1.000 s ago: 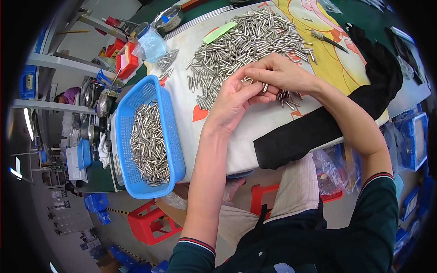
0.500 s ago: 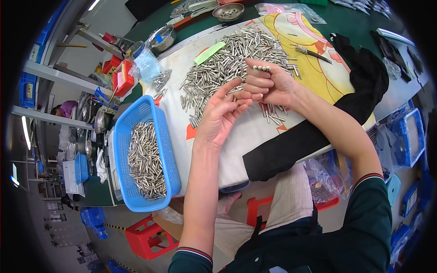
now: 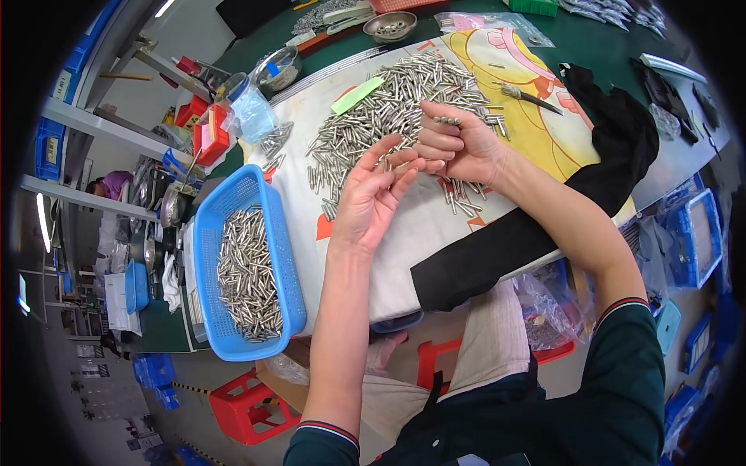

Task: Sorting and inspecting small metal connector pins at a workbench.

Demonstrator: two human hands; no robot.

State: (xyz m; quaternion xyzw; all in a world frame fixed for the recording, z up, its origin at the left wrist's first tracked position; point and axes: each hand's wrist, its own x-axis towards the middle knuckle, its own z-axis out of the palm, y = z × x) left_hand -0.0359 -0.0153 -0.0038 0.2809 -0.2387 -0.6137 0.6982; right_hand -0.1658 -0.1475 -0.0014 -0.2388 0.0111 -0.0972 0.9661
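1. The right hand [image 3: 460, 149] is making a fist, and its grip is narrow, holding a few metal pins [image 3: 447, 120].
2. These pins are sitting side by side at the top of the fist; their round ends are facing the camera, while the fingers are hiding the rest of their length.
3. The left hand [image 3: 373, 200] is resting just left of this grip, its fingers half bent and reaching to the right fingers; whether it is holding a pin, I cannot tell.
4. Beyond the grip, a big pile of pins [image 3: 385, 113] is lying on the cloth [image 3: 385, 283], pointing in many directions.
5. Left of the grip and nearer to the body, a blue basket [image 3: 289, 256] is containing many loose pins, their long axes crossing every way.
6. Well beyond the grip, a metal bowl [image 3: 392, 36] is holding small metal pieces.
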